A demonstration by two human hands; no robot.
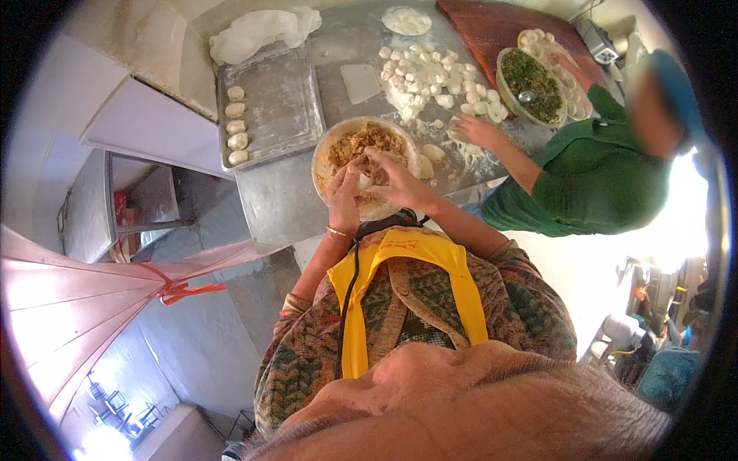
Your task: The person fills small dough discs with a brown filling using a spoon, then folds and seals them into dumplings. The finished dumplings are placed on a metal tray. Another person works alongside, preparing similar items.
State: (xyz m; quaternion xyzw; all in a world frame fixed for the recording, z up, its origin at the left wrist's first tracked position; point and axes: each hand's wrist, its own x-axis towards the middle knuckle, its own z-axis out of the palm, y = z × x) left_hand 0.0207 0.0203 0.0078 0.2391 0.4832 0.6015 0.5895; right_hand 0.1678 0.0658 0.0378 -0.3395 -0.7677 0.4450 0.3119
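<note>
A large bowl [319,173] of brown, crumbly filling [369,137] stands at the near edge of the metal worktable, right in front of me. Over it, my left hand [344,190] holds a small piece of white dough [364,182] in its fingers. My right hand [402,183] is spread beside the dough, thumb close to it and index finger stretched over the filling. Whether the right thumb touches the dough is hard to see. Flattened dough rounds [432,153] lie just right of the bowl.
A metal tray [277,109] with several filled buns [236,125] in a column stands left. Beyond the bowl are a white scraper [360,82] and many floured dough pieces [426,72]. A co-worker's hand [475,131] reaches in from the right, near a bowl of green filling [527,80].
</note>
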